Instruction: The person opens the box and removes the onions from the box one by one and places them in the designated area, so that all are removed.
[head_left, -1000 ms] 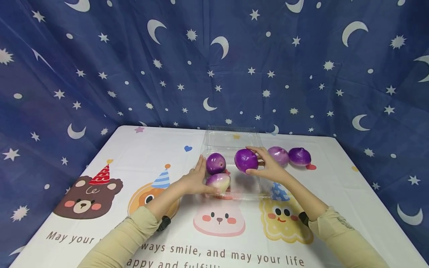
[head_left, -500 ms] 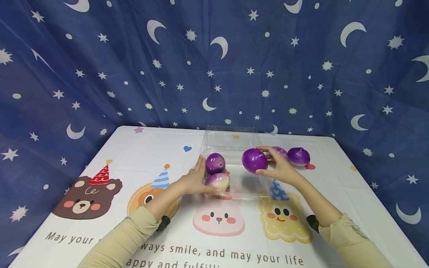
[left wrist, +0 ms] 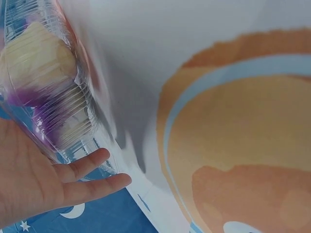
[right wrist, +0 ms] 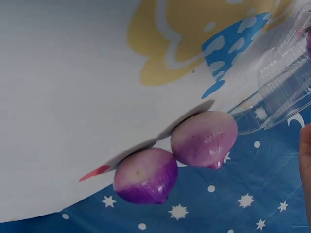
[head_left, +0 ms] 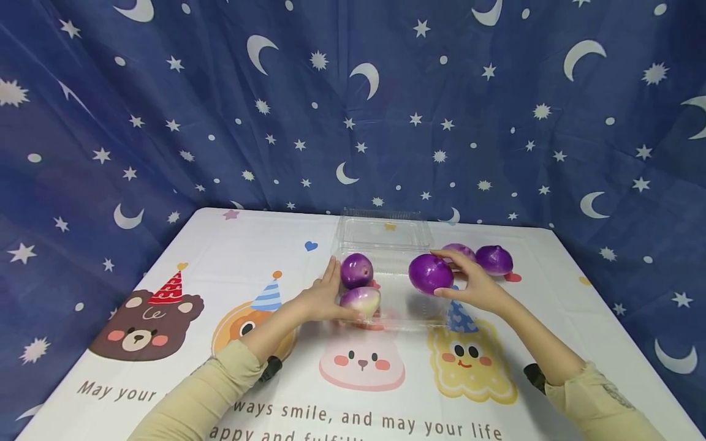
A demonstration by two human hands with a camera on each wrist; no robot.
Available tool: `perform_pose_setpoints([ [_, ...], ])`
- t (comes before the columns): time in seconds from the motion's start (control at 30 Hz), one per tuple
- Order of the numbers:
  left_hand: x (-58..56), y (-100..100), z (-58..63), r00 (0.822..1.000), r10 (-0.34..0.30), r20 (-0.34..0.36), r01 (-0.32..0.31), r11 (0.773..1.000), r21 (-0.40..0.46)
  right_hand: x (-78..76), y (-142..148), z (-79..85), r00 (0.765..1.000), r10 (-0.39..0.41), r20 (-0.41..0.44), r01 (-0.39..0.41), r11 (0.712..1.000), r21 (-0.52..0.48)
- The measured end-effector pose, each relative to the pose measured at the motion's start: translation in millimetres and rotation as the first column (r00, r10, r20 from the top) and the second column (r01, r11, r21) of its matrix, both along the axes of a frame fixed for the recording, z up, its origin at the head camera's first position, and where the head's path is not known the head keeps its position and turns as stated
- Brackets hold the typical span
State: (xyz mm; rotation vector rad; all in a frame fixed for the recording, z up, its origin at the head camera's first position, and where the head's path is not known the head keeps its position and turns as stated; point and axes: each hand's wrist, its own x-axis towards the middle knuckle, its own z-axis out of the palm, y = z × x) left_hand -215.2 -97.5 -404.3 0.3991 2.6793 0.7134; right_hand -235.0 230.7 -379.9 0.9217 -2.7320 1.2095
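My right hand (head_left: 477, 285) grips a glossy purple onion (head_left: 428, 274) over the right part of a clear plastic clamshell box (head_left: 405, 321). Inside the box's left side are a dark purple onion (head_left: 356, 270) and, in front of it, a purple-and-cream onion (head_left: 361, 301). Against the left wall rests my left hand (head_left: 322, 299), its thumb toward the front corner. In the left wrist view, two fingers of that hand (left wrist: 34, 182) stretch out straight beside the ribbed wall. The right wrist view hides the held onion and shows only an edge of the hand.
Right of the box, a light purple onion (head_left: 462, 249) and a darker onion (head_left: 494, 260) lie side by side on the table. The hinged lid (head_left: 364, 233) lies folded back toward the blue star-patterned curtain (head_left: 309, 92). A cartoon-printed white cloth (head_left: 265, 239) covers the table.
My right hand has moved right with the gripped onion, from the middle of the box toward its right side, and slightly nearer me. The left hand stays at the box's left wall.
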Motion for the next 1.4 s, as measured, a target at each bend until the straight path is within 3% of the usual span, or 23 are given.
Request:
perform_pose_setpoints([
  [0.43, -1.4, 1.4, -1.0, 1.000, 0.001, -0.019, -0.002, 1.000, -0.013, 7.2, 24.5, 2.2, 0.997, -0.080, 0.009, 0.080, 0.997, 0.021],
  [0.93, -1.0, 1.8, -0.8, 1.000, 0.000, -0.016, -0.001, 1.000, -0.014, 7.7, 57.0, 4.0, 0.981, -0.181, -0.067, 0.182, 0.983, -0.002],
  [1.4, -1.4, 2.5, -1.1, 1.000, 0.004, -0.014, -0.004, 1.000, -0.014, -7.7, 88.1, 7.6, 0.940, -0.333, -0.075, 0.338, 0.940, 0.052],
])
